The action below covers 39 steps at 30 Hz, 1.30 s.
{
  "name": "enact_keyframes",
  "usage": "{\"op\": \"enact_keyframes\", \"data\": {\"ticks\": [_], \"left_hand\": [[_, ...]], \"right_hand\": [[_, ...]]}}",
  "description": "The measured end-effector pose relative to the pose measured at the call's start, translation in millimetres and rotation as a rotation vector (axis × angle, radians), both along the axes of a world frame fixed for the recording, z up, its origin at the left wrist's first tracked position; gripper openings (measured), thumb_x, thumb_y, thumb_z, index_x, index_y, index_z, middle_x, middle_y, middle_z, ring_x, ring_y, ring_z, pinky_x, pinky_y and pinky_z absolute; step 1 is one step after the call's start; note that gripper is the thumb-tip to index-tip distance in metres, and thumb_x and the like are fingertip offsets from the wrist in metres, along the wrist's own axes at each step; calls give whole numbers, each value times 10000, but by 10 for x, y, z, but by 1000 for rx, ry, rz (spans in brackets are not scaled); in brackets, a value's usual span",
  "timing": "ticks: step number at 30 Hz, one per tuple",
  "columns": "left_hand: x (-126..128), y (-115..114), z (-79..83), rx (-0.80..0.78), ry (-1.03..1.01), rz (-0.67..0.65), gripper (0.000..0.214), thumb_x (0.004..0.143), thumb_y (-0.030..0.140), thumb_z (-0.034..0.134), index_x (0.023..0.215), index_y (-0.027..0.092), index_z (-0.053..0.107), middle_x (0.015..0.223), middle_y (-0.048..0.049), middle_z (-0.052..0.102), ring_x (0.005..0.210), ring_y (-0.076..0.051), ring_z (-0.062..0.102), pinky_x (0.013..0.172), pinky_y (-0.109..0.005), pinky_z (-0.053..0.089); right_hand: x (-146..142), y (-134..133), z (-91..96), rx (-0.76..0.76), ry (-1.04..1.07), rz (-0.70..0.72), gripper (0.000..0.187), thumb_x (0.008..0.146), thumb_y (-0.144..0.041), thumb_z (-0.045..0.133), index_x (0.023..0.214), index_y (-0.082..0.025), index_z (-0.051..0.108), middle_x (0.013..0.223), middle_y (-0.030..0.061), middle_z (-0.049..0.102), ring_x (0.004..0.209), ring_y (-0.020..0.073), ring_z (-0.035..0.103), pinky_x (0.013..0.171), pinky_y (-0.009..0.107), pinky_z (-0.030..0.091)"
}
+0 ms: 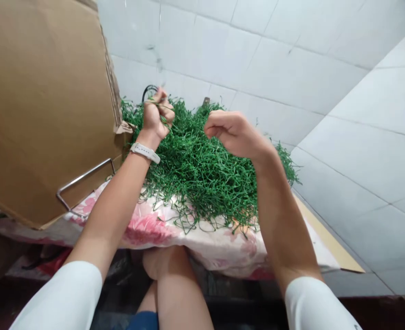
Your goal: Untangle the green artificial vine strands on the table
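My left hand [158, 114], with a pale band on its wrist, is raised over the back left of a big heap of thin green strands [209, 169]. Its fingers are curled round a few green strands [161, 106] that stick out past the knuckles. Opposite it, above the right part of the heap, my right hand [235, 130] is closed with the fingers bent inward. Whatever it may hold is hidden by the fingers. The two hands are apart. The heap's strands are tangled, with small knobbly ends, and lie on a floral cloth [154, 229].
On the left stands a large cardboard box [44, 105], with a bent metal wire frame [85, 176] beside its lower edge. White wall tiles [216, 46] rise behind the heap and on the right. A black loop [149, 89] shows behind my left hand. My legs [178, 284] are under the table edge.
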State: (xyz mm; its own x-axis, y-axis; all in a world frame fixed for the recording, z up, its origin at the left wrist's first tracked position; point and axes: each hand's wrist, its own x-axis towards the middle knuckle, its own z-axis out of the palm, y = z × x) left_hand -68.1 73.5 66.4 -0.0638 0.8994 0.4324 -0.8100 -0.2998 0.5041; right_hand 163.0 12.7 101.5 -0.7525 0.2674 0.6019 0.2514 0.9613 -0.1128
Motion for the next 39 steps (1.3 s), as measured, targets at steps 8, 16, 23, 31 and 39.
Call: {"op": "enact_keyframes", "data": {"ticks": [8,16,23,31,39], "left_hand": [[166,26,866,249,-4,-124,427,1066,316,422,644,251,424,469,111,156,357,-61,111,316,-180,150],[811,-370,894,172,240,-133,479,1097,316,385,632,225,450,491,101,128,344,-45,134,302,-164,168],[970,-370,815,163,208,-183,491,1077,395,395,622,223,454,474,86,182,358,-41,149,320,-183,141],[1080,-626,791,180,246,-77,491,1098,422,320,656,238,430,491,70,195,421,-93,154,371,-233,180],[981,-392,742,338,234,-45,584,1016,712,373,677,241,445,511,75,154,478,-110,102,409,-306,129]], "right_hand": [[360,535,448,181,944,-328,343,971,-545,646,895,-214,690,799,67,637,674,161,498,680,366,447],[729,1030,149,87,567,-722,218,838,-366,806,874,-159,746,807,95,670,778,222,609,767,455,534],[639,329,377,-204,264,-192,512,939,-616,661,675,-178,674,581,-4,580,541,85,433,497,273,327],[645,-14,508,-314,118,43,522,890,-675,678,761,-173,734,621,-4,600,562,74,470,499,258,318],[498,11,457,-287,164,289,580,948,-669,607,834,-103,654,692,-18,540,640,49,436,536,216,305]]}}
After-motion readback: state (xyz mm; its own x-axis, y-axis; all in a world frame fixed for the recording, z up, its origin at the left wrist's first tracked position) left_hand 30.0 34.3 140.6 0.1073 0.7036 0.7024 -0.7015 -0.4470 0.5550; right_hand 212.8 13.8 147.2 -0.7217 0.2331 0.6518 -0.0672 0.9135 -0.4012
